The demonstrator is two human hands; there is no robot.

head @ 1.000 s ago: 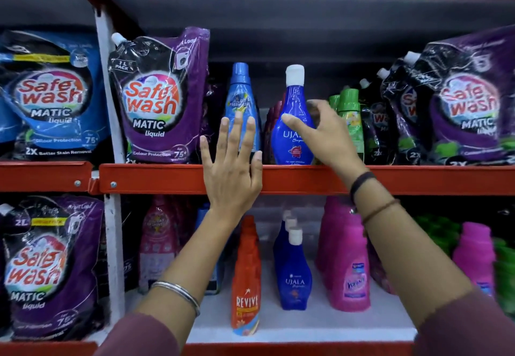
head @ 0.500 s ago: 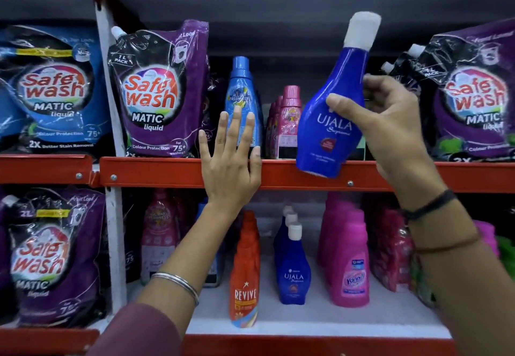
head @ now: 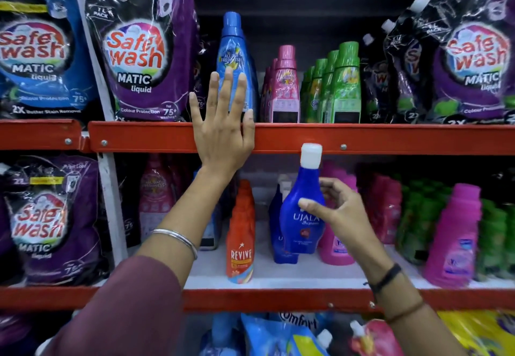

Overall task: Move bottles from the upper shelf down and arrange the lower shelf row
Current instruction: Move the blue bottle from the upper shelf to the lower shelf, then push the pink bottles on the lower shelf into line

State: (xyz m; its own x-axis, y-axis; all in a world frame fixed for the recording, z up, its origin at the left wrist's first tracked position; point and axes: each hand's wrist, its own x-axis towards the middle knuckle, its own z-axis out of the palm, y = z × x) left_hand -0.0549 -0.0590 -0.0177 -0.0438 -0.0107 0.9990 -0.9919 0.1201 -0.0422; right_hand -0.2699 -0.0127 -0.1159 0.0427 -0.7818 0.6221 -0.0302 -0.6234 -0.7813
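Nearest you, your maroon sleeves frame the bottom of the view, a silver bangle [head: 178, 240] on your left wrist and dark bands [head: 388, 276] on your right. Your right hand [head: 338, 212] has its grip closed on the blue Ujala bottle [head: 302, 210], thumb across the front just above the label and fingers curled behind the neck; the bottle stands nearly upright in the air in front of the lower shelf [head: 278, 277], its white cap [head: 311, 154] level with the upper shelf's red front rail [head: 390, 138] and its base above the white shelf board, not resting on it. Just behind it a row of matching blue bottles [head: 278, 244] runs back into the shelf, with an orange Revive bottle [head: 240, 247] heading its own row to the left and pink bottles [head: 454, 233] to the right. Your left hand [head: 223, 129] holds nothing: its grip is fully open, the palm flat on the red rail and the spread fingers reaching up over the lower part of a tall light-blue bottle [head: 234, 60] on the upper shelf. Farther along that upper shelf stand pink bottles [head: 285, 85] and green bottles [head: 344, 82], flanked by purple Safe Wash pouches [head: 139, 48] on either side.
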